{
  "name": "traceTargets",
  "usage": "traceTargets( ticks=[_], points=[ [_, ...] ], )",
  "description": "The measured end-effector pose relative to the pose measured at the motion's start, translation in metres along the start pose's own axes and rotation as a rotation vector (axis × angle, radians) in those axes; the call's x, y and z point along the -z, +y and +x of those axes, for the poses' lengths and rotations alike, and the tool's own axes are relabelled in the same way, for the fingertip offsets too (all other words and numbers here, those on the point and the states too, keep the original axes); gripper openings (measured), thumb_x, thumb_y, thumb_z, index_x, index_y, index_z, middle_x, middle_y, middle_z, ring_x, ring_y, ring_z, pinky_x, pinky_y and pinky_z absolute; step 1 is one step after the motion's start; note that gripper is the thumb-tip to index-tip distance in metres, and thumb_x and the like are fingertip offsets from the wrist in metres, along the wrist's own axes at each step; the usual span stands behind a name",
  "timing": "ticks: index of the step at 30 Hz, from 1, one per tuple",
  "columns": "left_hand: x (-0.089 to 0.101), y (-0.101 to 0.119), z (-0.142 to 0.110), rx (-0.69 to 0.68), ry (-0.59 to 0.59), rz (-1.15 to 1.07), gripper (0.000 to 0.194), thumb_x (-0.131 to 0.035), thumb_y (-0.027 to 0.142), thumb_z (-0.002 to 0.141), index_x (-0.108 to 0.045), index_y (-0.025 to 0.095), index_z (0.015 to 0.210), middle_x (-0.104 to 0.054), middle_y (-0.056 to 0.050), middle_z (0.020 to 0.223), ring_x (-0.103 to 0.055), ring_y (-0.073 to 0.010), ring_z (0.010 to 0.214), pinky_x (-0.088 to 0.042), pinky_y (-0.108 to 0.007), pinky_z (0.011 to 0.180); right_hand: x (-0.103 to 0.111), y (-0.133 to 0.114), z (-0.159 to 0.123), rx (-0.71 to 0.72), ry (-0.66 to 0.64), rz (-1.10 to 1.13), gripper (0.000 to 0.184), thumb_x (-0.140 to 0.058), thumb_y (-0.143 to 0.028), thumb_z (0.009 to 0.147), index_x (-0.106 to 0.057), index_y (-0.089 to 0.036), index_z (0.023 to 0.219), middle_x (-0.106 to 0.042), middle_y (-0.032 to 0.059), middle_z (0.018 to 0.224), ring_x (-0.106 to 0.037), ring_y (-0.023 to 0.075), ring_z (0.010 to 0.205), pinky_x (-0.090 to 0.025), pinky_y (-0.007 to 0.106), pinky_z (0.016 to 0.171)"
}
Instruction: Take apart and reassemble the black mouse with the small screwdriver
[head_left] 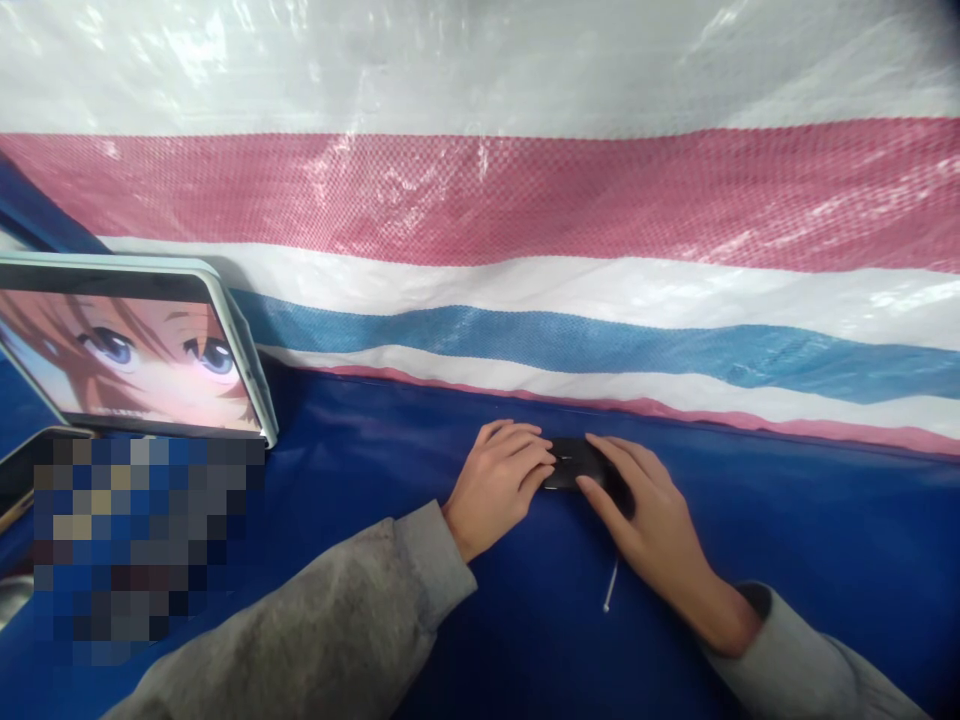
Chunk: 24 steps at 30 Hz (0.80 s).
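A black computer mouse [571,466] lies on the dark blue surface between my two hands. From the right, my right hand [656,515] grips its body, with the thumb on the near side and the fingers on the far side. My left hand [496,482] comes from the other side, its bent fingers closed on the left end of the mouse. Both palms partly hide what the fingertips do. Just below the right thumb, a thin white stick with a small rounded tip [611,588] rests on the surface; its upper end is hidden behind the hand.
At the left stands a tablet in a pale case [238,330], its screen showing a cartoon picture. A blurred-out patch [142,550] covers things in front of it, beside a dark flat object [30,465]. Behind hangs a striped plastic sheet [480,200].
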<state>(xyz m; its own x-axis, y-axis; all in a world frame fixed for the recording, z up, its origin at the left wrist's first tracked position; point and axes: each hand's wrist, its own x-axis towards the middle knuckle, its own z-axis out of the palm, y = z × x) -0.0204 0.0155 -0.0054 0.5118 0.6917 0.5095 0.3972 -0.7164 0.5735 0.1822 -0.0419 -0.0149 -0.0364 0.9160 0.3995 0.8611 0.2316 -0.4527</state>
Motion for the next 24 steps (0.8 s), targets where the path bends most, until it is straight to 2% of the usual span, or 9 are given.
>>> traceTargets(
  ticks=[6, 14, 24],
  points=[
    [0.0008, 0.0012, 0.0003, 0.009, -0.028, 0.027, 0.019, -0.054, 0.017, 0.096, -0.064, 0.021, 0.112, -0.071, -0.004, 0.11, -0.062, -0.0195, 0.113, -0.042, -0.041, 0.104, 0.0005, -0.0008, 0.0002, 0.001, 0.0, 0.004, 0.043, -0.051, -0.046, 0.092, -0.056, -0.023, 0.129, -0.062, 0.0125, 0.122, -0.059, 0.0284, 0.112, -0.048, 0.049, 0.095],
    [0.0009, 0.0015, 0.0002, 0.0, -0.041, 0.031, 0.019, -0.052, 0.017, 0.097, -0.063, 0.021, 0.112, -0.069, -0.005, 0.111, -0.059, -0.0203, 0.116, -0.042, -0.041, 0.105, 0.0013, -0.0018, 0.0003, 0.001, 0.005, 0.0, 0.044, -0.051, -0.047, 0.092, -0.057, -0.023, 0.128, -0.063, 0.0122, 0.121, -0.06, 0.0277, 0.112, -0.049, 0.047, 0.095],
    [0.0051, 0.0071, 0.0004, 0.025, -0.124, 0.066, 0.03, -0.05, 0.018, 0.095, -0.058, 0.022, 0.124, -0.06, -0.009, 0.127, -0.049, -0.0248, 0.129, -0.041, -0.045, 0.108, 0.0002, -0.0014, -0.0004, -0.001, -0.003, -0.009, 0.044, -0.051, -0.048, 0.092, -0.056, -0.025, 0.129, -0.063, 0.0115, 0.121, -0.06, 0.0282, 0.111, -0.049, 0.048, 0.094]
  ],
)
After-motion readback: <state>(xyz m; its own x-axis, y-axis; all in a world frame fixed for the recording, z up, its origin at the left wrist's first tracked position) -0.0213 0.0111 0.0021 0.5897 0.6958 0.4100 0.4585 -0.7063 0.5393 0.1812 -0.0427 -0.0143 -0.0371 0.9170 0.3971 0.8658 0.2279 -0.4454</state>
